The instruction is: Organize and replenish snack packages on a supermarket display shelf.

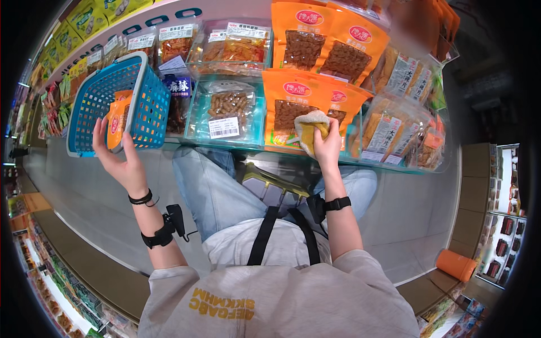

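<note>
My left hand (122, 158) is raised in front of a blue plastic shopping basket (150, 105) with a grey rim, fingers spread; whether it touches the rim cannot be told. An orange snack packet (115, 122) lies in the basket. My right hand (329, 141) grips a yellow and white cloth (312, 129) against the front orange snack bags (289, 107) on the display. Left of these bags, a clear-bagged brown snack (230, 105) sits in a glass compartment.
More orange bags (344, 50) stand behind. Clear packs of flat snacks (384, 131) lie right of them. The glass shelf edge (228, 147) runs above my knees. A yellow-edged grey object (274, 186) is between my legs. An orange cylindrical container (455, 265) stands at the lower right.
</note>
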Demonstrator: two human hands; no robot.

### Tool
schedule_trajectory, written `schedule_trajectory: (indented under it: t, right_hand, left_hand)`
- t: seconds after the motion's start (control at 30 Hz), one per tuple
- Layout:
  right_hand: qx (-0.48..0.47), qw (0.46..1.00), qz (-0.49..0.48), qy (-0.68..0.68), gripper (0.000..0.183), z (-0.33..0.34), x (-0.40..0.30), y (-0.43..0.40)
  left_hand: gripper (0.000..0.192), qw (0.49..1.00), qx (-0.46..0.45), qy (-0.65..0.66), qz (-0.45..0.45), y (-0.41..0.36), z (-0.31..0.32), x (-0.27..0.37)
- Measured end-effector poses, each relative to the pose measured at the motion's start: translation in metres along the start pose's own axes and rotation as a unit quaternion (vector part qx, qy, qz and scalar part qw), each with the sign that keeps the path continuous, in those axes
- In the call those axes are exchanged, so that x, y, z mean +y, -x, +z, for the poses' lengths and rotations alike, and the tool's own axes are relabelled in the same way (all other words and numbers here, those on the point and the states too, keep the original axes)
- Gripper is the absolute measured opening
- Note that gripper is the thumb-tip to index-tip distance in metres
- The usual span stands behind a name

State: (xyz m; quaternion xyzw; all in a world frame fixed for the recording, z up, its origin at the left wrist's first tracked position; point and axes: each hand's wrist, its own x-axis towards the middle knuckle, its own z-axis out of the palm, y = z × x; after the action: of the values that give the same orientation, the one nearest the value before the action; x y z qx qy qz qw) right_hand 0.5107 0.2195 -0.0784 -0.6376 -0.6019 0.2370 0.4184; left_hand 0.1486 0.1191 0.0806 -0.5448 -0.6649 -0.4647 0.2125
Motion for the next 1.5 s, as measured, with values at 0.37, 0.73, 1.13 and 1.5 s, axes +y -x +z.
schedule_trajectory:
  t: [0.37, 0.73, 1.13, 1.5]
  right_hand:
    - [0.047, 0.964, -0.124, -0.23, 0.041, -0.136, -0.07, 0.024]
    - [0.169, 0.893, 0.024, -0.417, 0.054, -0.186, -0.049, 0.09]
    - [0.213, 0.818, 0.161, -0.51, 0.056, -0.16, -0.075, 0.056]
    - [0.13, 0.871, 0.048, -0.471, 0.053, -0.174, -0.025, 0.066]
  left_hand:
    - [0.047, 0.775, -0.292, 0.459, -0.32, 0.094, 0.051, 0.092]
    - [0.085, 0.604, -0.325, 0.714, -0.142, 0.035, 0.003, 0.178]
    - [0.125, -0.033, -0.331, 0.943, -0.022, 0.028, -0.05, 0.252]
    - [0.086, 0.114, -0.325, 0.938, 0.043, 0.014, -0.035, 0.255]
